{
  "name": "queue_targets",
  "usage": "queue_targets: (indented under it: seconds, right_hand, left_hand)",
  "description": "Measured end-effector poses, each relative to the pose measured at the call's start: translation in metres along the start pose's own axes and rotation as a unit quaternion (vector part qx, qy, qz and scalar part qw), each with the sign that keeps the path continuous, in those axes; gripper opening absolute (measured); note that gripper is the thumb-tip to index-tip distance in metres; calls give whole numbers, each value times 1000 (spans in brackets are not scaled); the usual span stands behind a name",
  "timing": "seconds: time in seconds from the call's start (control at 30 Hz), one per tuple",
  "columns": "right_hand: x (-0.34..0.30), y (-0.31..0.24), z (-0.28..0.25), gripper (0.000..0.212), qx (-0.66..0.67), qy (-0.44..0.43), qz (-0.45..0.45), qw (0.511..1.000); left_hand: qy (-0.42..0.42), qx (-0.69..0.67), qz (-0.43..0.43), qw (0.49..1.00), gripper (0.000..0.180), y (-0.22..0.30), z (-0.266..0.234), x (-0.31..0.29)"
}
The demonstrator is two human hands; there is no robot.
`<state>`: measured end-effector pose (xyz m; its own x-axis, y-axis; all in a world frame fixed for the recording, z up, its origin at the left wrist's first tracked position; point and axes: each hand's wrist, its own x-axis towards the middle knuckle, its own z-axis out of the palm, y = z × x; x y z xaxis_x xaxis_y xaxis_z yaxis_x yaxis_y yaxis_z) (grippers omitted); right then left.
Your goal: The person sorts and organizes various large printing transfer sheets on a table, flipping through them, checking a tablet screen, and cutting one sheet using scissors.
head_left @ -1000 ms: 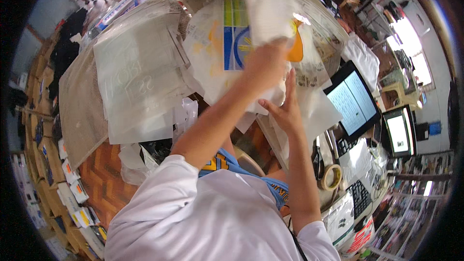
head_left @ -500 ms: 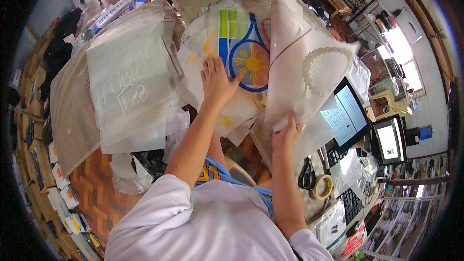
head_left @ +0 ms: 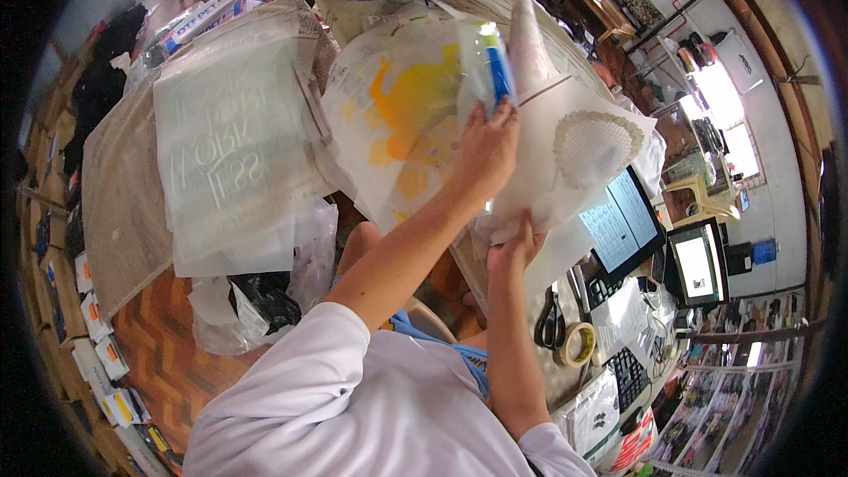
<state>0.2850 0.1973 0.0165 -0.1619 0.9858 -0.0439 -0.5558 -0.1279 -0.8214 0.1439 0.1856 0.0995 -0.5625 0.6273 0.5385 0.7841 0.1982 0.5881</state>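
My left hand (head_left: 488,148) is closed on the edge of a clear printed sheet (head_left: 497,66), which is lifted and curled over, showing blue and green bands. Under it lies another translucent sheet with a yellow-orange print (head_left: 415,97), on top of a pile. My right hand (head_left: 517,250) grips the near edge of several whitish sheets (head_left: 548,177) folded over to the right. A pale, scallop-edged oval print (head_left: 599,146) shows on their upturned face. Its fingertips are partly hidden by the sheet.
On the left lies a translucent sheet with mirrored lettering (head_left: 234,159) over brown mesh-like material (head_left: 124,185). To the right are a tablet (head_left: 623,225), black scissors (head_left: 548,318), a tape roll (head_left: 577,344), a keyboard (head_left: 629,380) and a monitor (head_left: 700,261). Plastic bags (head_left: 230,322) sit near the wooden floor (head_left: 177,362).
My left hand has moved right, carrying the racket-and-sun printed sheet up and over and uncovering the yellow-orange print beneath. My right hand keeps its hold on the folded sheets.
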Motion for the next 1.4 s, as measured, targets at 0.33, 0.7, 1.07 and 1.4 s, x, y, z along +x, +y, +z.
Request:
queue_targets:
  seconds: [0.33, 0.7, 1.07, 1.4]
  right_hand:
    - [-6, -24, 6, 37, -46, -74, -106, 991]
    - [-4, -38, -5, 39, -35, -27, -88, 995]
    - [-17, -43, 25, 29, -479, -104, -171, 855]
    - [-34, 0, 84, 60, -661, -448, -244, 551]
  left_hand:
    - [18, -4, 134, 991, 43, 52, 4, 9]
    - [-53, -122, 147, 980, 54, 34, 10, -4]
    - [121, -264, -179, 940, 53, -60, -31, -35]
    - [109, -705, -372, 594, 58, -135, -101, -53]
